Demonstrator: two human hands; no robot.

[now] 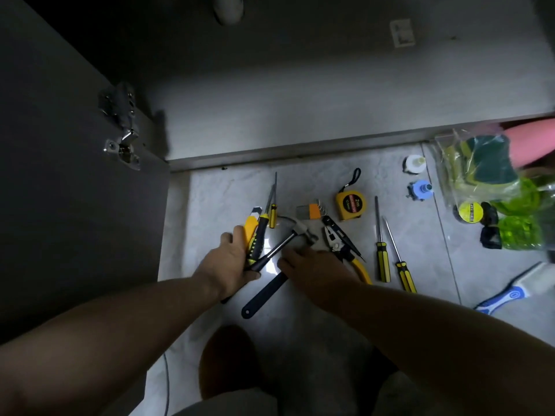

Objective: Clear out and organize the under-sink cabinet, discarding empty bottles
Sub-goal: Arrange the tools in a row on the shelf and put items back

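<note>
Clearly the sorting is happening on the pale tiled floor at centre frame, just below the grey under-sink cabinet, whose raised metal sill crosses the middle. The left hand has its fingers curled round a yellow snap-blade knife and a black-and-yellow-handled screwdriver together. The chrome shaft of a steel claw hammer runs into the same grasp. The right hand lies knuckles-up beside the hammer head, over yellow-handled pliers. Its fingers are hidden, so I cannot tell whether they hold anything.

These tools should be stiff, heavy for their size, and apt to slide against each other in a bundle. The handles look the safe hold, away from the blade and tips. Lifting them into the cabinet means clearing the sill, and the open dark door with its hinge crowds the left of frame. At right, two slim screwdrivers, a yellow tape measure and a clear bag of sponges narrow the way.
</note>
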